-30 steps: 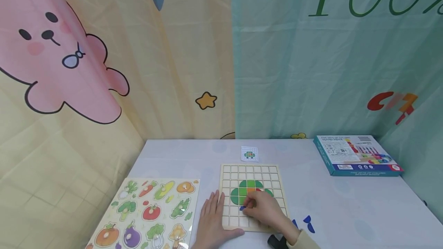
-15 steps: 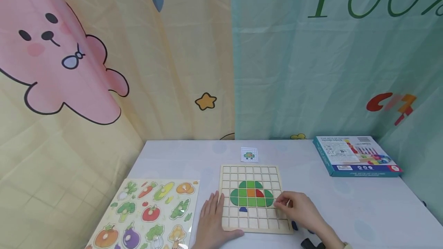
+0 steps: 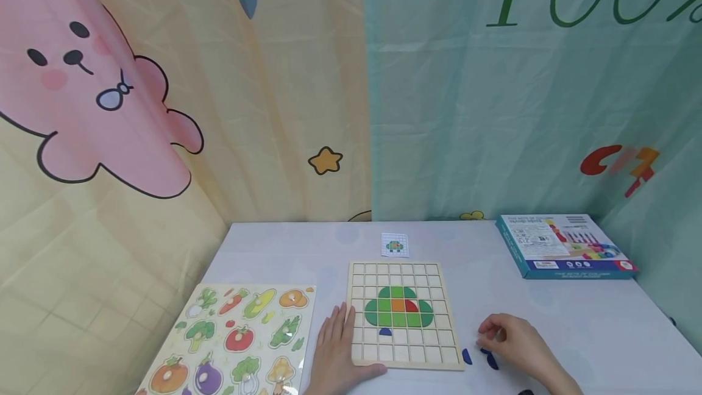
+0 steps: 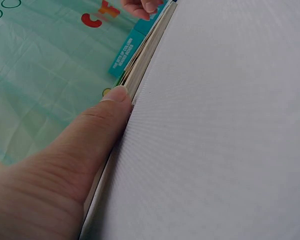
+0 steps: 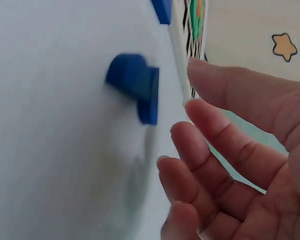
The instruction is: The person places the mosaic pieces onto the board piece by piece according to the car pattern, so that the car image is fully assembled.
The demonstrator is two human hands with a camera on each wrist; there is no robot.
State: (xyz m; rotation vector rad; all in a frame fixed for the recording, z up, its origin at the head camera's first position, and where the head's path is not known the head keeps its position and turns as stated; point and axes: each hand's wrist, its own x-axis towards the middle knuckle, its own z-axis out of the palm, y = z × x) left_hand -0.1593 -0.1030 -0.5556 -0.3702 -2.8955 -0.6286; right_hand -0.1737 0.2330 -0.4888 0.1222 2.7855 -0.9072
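A: What is seen at the left of the white table (image 3: 548,322)?

B: A vegetable puzzle board (image 3: 236,337) is laid flat near the left edge. Just right of it the left hand (image 3: 337,352) is rested palm down on the table, its fingers straight and held close together, with the fingertips laid against the left edge of the wooden grid board (image 3: 403,314). From the left wrist view the thumb (image 4: 97,130) is shown pressed along that board's side.

A: And what is found on the grid board?

B: A green figure with an orange and a red square (image 3: 398,307) is set in its middle cells, and one small blue piece (image 3: 386,332) is seated just below it. A small pattern card (image 3: 394,244) is laid beyond the board's far edge.

A: Further right?

B: Loose blue pieces (image 3: 478,355) are left on the table just off the board's right corner. The right hand (image 3: 512,343) is held over them, fingers loosely curled and slightly apart; nothing is gripped, and the nearest blue piece (image 5: 135,90) is shown close before the fingertips (image 5: 190,107), not touched. A blue-edged box (image 3: 565,245) is lying at the far right.
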